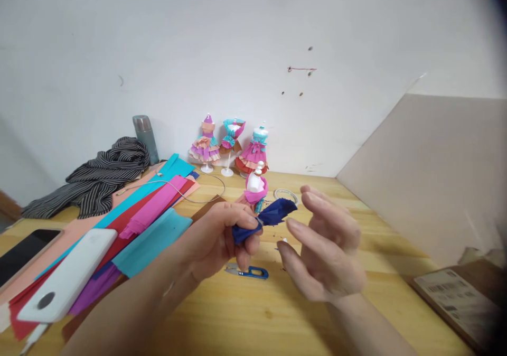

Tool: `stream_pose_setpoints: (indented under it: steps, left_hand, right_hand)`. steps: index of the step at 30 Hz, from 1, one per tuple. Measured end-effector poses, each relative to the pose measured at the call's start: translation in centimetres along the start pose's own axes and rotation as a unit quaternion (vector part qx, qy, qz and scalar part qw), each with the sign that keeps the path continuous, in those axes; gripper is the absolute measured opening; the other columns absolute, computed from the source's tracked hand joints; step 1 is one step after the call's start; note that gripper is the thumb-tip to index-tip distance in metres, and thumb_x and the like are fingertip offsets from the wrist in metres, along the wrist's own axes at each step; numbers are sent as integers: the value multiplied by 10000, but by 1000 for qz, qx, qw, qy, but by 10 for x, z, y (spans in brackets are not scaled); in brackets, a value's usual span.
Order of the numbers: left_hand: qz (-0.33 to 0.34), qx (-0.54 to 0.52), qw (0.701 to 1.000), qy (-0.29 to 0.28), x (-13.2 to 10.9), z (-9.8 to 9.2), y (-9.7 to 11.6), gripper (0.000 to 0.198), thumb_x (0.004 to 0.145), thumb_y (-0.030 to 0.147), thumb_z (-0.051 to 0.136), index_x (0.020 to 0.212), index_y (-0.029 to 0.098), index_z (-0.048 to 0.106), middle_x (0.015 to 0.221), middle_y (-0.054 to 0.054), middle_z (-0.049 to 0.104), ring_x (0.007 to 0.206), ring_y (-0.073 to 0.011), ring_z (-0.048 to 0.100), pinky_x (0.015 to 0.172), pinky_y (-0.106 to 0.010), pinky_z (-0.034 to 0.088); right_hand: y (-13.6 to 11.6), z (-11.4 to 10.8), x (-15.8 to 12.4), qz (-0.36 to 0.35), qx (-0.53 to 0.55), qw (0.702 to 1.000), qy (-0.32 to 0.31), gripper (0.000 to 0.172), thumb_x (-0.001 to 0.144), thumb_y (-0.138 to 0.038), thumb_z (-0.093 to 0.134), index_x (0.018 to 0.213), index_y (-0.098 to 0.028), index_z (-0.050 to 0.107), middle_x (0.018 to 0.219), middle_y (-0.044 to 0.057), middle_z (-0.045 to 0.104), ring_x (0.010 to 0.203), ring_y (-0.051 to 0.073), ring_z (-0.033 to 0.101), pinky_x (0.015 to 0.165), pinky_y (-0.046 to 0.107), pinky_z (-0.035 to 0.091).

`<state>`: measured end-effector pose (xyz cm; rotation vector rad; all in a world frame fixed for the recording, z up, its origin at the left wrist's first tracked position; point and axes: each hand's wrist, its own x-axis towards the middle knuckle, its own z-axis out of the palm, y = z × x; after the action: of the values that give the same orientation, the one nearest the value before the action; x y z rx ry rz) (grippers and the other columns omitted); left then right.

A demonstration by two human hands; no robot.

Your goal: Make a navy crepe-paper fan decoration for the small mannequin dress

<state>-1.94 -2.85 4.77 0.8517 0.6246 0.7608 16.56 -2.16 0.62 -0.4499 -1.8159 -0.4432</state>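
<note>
Pinched in my left hand (225,234) is a piece of dark blue crepe paper (277,212), gathered at its middle and fanning out to the right. My right hand (325,245) is just right of the paper, fingers apart and holding nothing. Behind the paper stands a small white dress form (255,183) wrapped in pink paper. Blue-handled thread snips (249,272) lie on the wooden table (269,314) below my left hand. A roll of tape (285,195) lies behind my hands.
Three dressed miniature forms (207,144) stand by the wall. Coloured crepe paper (152,240), a white device (71,271), a phone (26,253), a striped cloth (106,171) and a flask (145,137) are at left. A cardboard box (455,303) sits at right.
</note>
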Motion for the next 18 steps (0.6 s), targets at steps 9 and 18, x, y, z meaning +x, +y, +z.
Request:
stream_pose_setpoints:
  steps: [9,18]
  left_hand:
    - [12,39,999,-26,12,-7,-11,143,633,246,608,548,137,574,449,1,551,322,-67,460,354,-171,381]
    - [24,93,995,17,16,-9,-11,152,596,235,635,535,152,524,441,0,558,325,-62,435,331,-169,316]
  right_hand:
    - [5,-6,18,0,61,989,-135,479,786,-69,585,1254,-171,574,1266,154,605,1317,353,484,1033,540,473]
    - [11,-14,14,136,221,952,-162,542,837,-146,594,1364,-238,510,1270,114,633,1183,281,585,972,492,507]
